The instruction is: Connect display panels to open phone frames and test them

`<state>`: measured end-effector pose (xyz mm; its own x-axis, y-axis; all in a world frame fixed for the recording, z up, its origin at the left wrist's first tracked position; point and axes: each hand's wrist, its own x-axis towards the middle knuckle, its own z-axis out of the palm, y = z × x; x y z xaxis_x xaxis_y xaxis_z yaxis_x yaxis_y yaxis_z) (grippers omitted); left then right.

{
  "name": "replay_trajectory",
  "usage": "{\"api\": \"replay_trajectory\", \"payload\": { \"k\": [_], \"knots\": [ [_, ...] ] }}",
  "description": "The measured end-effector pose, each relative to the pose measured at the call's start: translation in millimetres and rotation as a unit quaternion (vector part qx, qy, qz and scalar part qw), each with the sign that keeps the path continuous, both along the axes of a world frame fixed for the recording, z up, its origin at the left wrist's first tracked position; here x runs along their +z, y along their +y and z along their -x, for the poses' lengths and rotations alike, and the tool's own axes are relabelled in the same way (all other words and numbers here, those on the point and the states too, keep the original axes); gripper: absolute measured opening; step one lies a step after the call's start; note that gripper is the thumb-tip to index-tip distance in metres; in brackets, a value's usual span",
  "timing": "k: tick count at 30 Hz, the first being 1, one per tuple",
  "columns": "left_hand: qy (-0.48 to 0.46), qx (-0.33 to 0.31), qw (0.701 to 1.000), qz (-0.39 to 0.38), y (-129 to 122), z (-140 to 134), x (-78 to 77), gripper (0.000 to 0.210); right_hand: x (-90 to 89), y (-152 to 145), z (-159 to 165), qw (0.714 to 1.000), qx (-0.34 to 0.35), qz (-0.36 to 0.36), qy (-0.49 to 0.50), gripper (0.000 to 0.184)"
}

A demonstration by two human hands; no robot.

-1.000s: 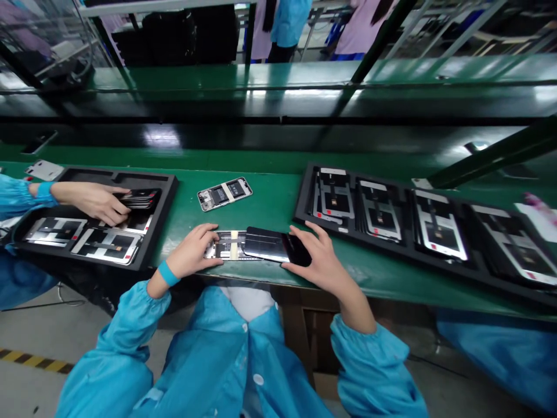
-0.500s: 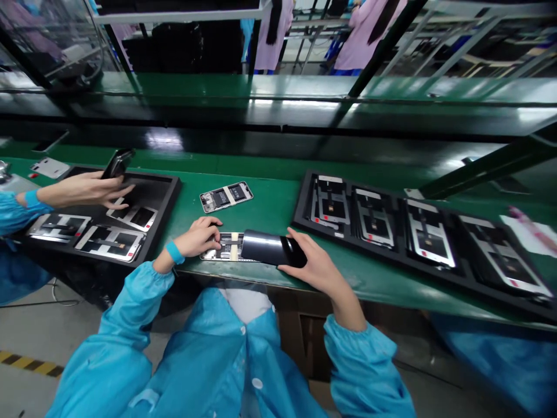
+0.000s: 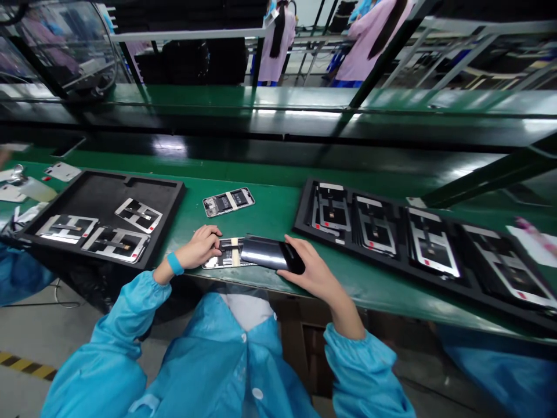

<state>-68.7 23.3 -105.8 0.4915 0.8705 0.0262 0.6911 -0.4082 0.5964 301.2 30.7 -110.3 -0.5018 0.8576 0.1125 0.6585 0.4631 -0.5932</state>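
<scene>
An opened phone body [image 3: 228, 259] with a pale strip across its battery lies near the front edge of the green bench. Above its right part a glossy black phone screen [image 3: 267, 252] is tilted, and my right hand [image 3: 311, 267] grips the screen's right end between thumb and fingers. My left hand [image 3: 202, 247] rests at the body's left end, its fingers bent and pressed together over the inner parts. What those fingertips pinch, if anything, is too small to make out. Behind them lies a second open phone body [image 3: 229, 201].
At left stands a black tray [image 3: 167, 223] with several screen panels [image 3: 115, 242]. At right, a long black tray [image 3: 404, 264] holds stacked screen panels [image 3: 376, 224] in compartments. A bottle [image 3: 39, 190] stands at far left. A dark post [image 3: 483, 168] slants over the bench's right side.
A co-worker's hand with a dark phone part has left the left tray, where a panel now lies turned. My hands stay at the same phone, the screen slightly shifted.
</scene>
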Motion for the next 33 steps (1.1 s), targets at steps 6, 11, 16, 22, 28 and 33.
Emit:
{"api": "replay_trajectory", "payload": {
  "k": [6, 11, 16, 22, 28, 33],
  "knots": [
    [-0.004, -0.014, 1.0, -0.007, 2, 3, -1.8, 0.009, 8.1, 5, 4, 0.999, 0.038, -0.019, -0.034, 0.074],
    [-0.035, -0.024, 0.999, -0.003, -2, 9, -2.3, 0.014, 18.9, 11, 33, 0.993, 0.094, -0.057, -0.052, 0.074],
    [-0.044, -0.003, 0.999, 0.013, -5, 11, -1.2, 0.01, 22.1, 25, 77, 0.977, 0.192, -0.03, -0.083, 0.078],
    [-0.006, -0.011, 0.999, 0.034, 2, 8, 4.2, 0.011, 21.9, 41, 92, 0.97, 0.228, 0.027, -0.086, 0.077],
    [0.016, -0.043, 0.998, 0.049, 13, 6, 9.2, 0.008, 18.3, 46, 89, 0.963, 0.262, 0.023, -0.055, 0.065],
    [0.016, -0.075, 0.995, 0.065, 26, 9, 10.3, 0.011, 8.1, 59, 85, 0.962, 0.271, 0.013, -0.042, 0.054]
  ]
}}
